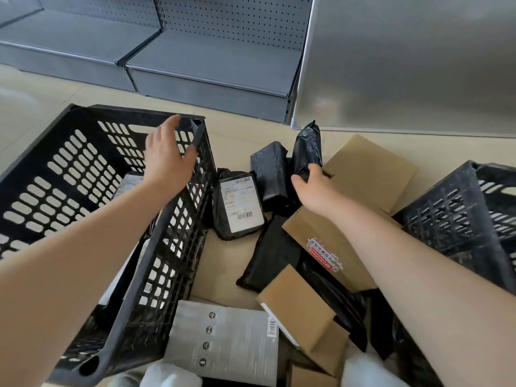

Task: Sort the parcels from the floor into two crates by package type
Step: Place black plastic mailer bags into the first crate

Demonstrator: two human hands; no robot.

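A heap of parcels lies on the floor between two black slatted crates. My left hand point(167, 155) hovers with relaxed fingers over the left crate point(156, 247), holding nothing; a few parcels lie inside that crate under my arm. My right hand point(312, 185) grips the lower end of an upright black plastic bag parcel point(307, 146). Beside it lie another black bag parcel point(269, 171), a black bag with a white shipping label point(240, 205), and a flat black bag point(268, 255). Cardboard boxes point(368, 169) point(326, 247) point(296, 303) lie to the right. The right crate point(458, 216) is partly cut off.
A grey plastic mailer point(223, 339) lies near my knees at the bottom. Grey metal shelving point(195, 65) with a pegboard back runs along the far side, and a metal panel point(405, 65) stands at the right. Beige floor shows behind the left crate.
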